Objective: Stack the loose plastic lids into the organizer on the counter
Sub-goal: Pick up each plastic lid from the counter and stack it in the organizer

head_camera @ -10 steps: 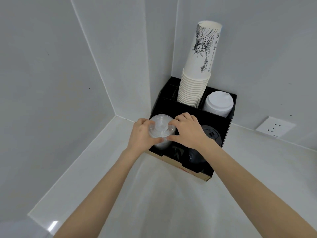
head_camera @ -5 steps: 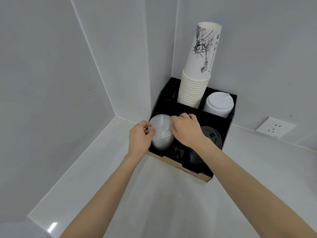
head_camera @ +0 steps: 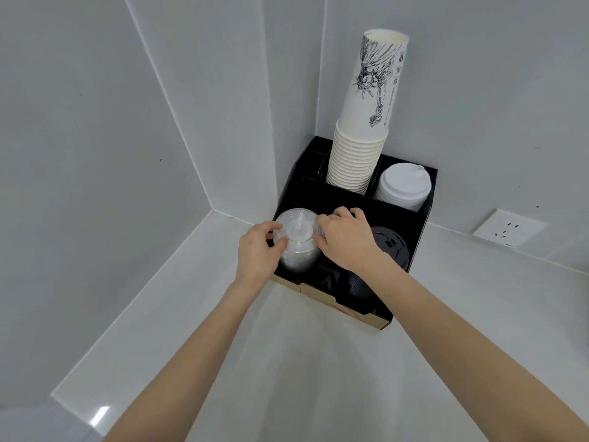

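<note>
Gripping a stack of clear lids (head_camera: 298, 239) from both sides, the left hand (head_camera: 258, 250) pinches its 9 o'clock edge and the right hand (head_camera: 345, 240) curls fingers on its 3 o'clock edge. The stack sits in the front-left compartment of the black organizer (head_camera: 417, 237), in the corner of the white counter (head_camera: 287, 362). Black lids (head_camera: 390, 247) fill the compartment at 3 o'clock of it. Behind, at 12 to 1 o'clock, stand paper cups (head_camera: 360, 154) and white lids (head_camera: 403, 186).
</note>
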{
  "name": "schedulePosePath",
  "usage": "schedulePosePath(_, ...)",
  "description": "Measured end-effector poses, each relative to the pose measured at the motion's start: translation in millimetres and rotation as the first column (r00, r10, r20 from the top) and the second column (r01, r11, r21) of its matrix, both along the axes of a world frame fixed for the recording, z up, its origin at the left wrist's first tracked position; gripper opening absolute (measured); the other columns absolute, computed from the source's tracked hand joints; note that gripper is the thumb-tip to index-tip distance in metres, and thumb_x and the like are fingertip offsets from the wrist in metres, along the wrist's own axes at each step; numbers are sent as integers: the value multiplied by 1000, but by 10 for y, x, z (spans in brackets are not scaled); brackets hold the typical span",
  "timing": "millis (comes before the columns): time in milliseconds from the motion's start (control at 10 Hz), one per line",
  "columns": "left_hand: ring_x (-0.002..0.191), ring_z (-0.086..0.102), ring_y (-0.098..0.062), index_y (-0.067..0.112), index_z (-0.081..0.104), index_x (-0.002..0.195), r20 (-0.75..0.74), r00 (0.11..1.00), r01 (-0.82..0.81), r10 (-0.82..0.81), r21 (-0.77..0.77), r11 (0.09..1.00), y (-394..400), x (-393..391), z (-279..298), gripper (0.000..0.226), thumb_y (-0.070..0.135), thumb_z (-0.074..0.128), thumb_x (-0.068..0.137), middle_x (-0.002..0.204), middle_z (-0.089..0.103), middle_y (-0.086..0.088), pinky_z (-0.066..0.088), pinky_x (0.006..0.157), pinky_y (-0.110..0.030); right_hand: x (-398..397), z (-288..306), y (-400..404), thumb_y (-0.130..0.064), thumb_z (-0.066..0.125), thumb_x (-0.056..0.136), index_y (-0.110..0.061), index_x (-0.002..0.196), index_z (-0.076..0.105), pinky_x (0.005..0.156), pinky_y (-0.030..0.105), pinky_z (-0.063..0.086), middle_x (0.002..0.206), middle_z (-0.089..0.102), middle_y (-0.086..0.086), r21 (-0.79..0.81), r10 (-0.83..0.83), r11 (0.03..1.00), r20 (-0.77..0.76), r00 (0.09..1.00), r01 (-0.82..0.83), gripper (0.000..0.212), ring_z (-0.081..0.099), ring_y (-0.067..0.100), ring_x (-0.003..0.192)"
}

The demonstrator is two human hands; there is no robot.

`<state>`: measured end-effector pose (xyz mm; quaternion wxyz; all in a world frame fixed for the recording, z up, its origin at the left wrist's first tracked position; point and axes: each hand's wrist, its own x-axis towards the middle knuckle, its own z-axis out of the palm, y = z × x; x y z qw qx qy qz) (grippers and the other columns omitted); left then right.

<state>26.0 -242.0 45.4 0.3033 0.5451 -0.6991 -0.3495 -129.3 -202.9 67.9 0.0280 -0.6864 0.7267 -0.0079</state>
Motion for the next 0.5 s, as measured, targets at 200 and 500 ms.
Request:
schedulePosePath(200,102,58,-24,11,60,105,61,997,40,-40,1,999,-14,0,38,27,18,62,79,115,61,-13,42,85,-28,-6,27,6,-24,38,94,-8,122,45,107,44,25,117,63,10,-3,11,1000,9,1000,-11,33,43,28,120)
schedulePosePath(500,109,53,-25,13,56,111,63,998,15,-11,-75,997,67,-29,261,33,26,60,81,122,55,-9,40,90,-32,-86,315,251,-21,42,94,-15,133,40,105,42,33,127,59,9,-220,-54,966,343,938,136,39,45,27,124)
